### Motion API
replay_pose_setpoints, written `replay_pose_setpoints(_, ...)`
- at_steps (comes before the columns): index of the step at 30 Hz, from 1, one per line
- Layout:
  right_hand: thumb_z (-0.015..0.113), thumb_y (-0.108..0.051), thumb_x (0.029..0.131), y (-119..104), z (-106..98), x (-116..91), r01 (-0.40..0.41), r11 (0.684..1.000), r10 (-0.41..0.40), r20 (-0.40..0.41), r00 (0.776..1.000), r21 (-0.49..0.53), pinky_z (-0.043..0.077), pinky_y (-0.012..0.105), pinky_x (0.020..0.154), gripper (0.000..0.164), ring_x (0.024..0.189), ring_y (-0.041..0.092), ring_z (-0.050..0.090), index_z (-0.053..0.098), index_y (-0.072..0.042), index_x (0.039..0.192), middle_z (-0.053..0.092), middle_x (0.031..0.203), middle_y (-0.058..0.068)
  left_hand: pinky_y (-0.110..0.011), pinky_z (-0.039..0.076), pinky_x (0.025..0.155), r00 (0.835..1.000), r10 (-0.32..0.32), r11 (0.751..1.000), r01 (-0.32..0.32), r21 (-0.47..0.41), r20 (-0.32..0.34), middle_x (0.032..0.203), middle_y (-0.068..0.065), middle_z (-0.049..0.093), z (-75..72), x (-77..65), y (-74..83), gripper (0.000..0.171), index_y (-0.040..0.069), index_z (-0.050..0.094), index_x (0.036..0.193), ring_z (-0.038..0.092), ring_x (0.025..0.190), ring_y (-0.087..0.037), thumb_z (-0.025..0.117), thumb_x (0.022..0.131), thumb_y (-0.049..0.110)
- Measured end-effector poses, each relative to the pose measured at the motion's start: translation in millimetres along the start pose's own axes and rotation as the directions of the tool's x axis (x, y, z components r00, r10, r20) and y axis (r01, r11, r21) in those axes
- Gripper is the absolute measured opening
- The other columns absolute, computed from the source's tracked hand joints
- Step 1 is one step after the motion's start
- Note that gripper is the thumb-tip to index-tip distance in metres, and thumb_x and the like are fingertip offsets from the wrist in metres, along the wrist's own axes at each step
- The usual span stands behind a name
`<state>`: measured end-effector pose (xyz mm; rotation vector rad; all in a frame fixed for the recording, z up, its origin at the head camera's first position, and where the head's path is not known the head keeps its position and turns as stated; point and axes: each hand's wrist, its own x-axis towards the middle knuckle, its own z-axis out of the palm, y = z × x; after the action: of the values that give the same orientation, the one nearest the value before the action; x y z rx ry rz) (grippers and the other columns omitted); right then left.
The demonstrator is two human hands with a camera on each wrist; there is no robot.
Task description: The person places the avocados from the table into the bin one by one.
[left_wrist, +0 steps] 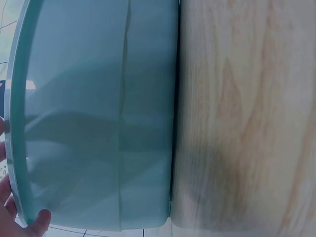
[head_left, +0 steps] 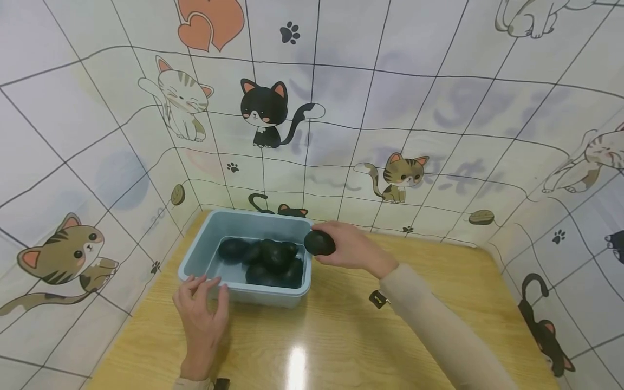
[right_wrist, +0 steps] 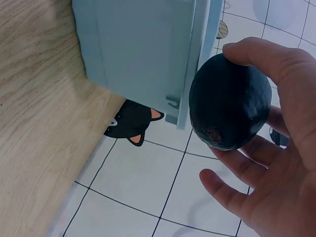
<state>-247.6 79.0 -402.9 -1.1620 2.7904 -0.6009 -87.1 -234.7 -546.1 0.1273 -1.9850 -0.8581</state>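
One blue plastic tub on one wooden table. Two hands in view: left hand, right hand. One dark avocado held in right hand. Dark avocados in tub: about five or six, heaped together, exact number unclear. Cartoon cats on wall covering: at least ten, several cut off by frame edge.

Dark green avocado, pale blue tub, light wood-grain table, cat-print wall

The left hand lies flat, fingers straight and spread toward twelve o'clock. The right hand, its sleeved forearm reaching toward ten o'clock, has its fingers curled.
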Motion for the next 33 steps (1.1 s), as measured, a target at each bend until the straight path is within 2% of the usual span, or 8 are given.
replay_pose_setpoints(6, 0.081, -0.037, 0.089, -10.7, -0.4, 5.7, 0.011, 1.0, -0.011, 0.029, 1.0, -0.024, 0.056, 0.047, 0.102, 0.072, 0.127, 0.029, 0.065, 0.057, -0.013, 0.152, 0.062, 0.151, 0.011, -0.048, 0.028, 0.108, 0.998, 0.034, 0.999, -0.035, -0.011, -0.045, 0.118, -0.03, 0.059, 3.0, 0.2, -1.5, 0.021, -0.001, 0.075, 0.1, 0.047, 0.124, -0.052, 0.074, 0.086, 0.015)
replay_pose_setpoints(12, 0.08, -0.041, 0.09, -18.8, 2.7, 13.4, 0.022, 0.997, -0.018, 0.065, 0.998, -0.069, 0.055, 0.048, 0.106, 0.073, 0.135, 0.031, 0.061, 0.056, -0.015, 0.154, 0.06, 0.154, 0.012, -0.045, 0.027, 0.108, 0.998, 0.039, 0.999, -0.04, -0.018, -0.051, 0.118, -0.031, 0.059, 4.4, 0.5, -3.1, 0.022, 0.0, 0.075, 0.101, 0.047, 0.125, -0.051, 0.074, 0.086, 0.015)
replay_pose_setpoints(23, 0.077, -0.044, 0.092, -40.1, 7.0, 27.7, 0.133, 0.986, -0.12, 0.129, 0.984, -0.099, 0.05, 0.046, 0.114, 0.071, 0.139, 0.03, 0.061, 0.056, -0.014, 0.153, 0.062, 0.153, 0.006, -0.046, 0.027, 0.108, 0.997, 0.032, 0.999, -0.033, -0.018, -0.063, 0.117, -0.031, 0.059, 4.5, -1.6, -3.4, 0.022, 0.0, 0.075, 0.099, 0.048, 0.124, -0.052, 0.074, 0.086, 0.017)
replay_pose_setpoints(33, 0.077, -0.044, 0.091, -59.2, 7.6, 34.1, 0.168, 0.975, -0.144, 0.16, 0.976, -0.147, 0.055, 0.043, 0.105, 0.068, 0.132, 0.028, 0.065, 0.059, -0.017, 0.151, 0.063, 0.151, 0.007, -0.05, 0.029, 0.105, 0.998, 0.035, 0.999, -0.036, -0.015, -0.057, 0.118, -0.031, 0.06, 3.6, -0.5, -4.2, 0.021, 0.0, 0.075, 0.1, 0.048, 0.125, -0.052, 0.074, 0.086, 0.016)
